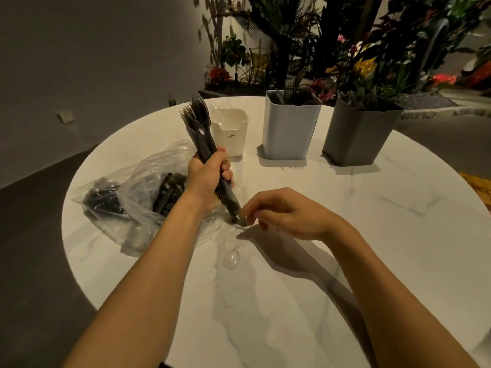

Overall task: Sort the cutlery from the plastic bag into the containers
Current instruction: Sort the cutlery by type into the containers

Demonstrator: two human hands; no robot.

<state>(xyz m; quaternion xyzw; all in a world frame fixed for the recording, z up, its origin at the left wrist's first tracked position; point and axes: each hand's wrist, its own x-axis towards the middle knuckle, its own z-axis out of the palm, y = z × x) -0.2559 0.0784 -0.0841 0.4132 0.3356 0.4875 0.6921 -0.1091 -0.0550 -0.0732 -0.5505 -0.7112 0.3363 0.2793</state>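
Well, the table [345,235] does half the work in this step: the handle ends of the bundle [204,139] of black forks stand on it, tines up and tilted away, so tapping them level there should square the stack before it is moved. The bag [127,187] lies at the left edge, open toward the middle, with more dark cutlery inside. It sits just beside the left wrist, so I would lift the bundle straight up rather than drag it across the plastic.

The left hand [207,176] is clenched round the middle of the bundle. The right hand [287,213] has curled fingers and seems to nip the handle tips at the table. A firm grip lower down would probably stop pieces sliding out.

Three containers stand in a row at the far side. The grey container [356,136] is the largest; dark shapes show at its rim, but against the plants behind I cannot tell what they are. The pale container [288,128] holds dark cutlery, one fork standing up. The cup [231,134], nearest the bundle, seems to hold clear pieces. A clear spoon [231,257] lies loose on the table below the hands.
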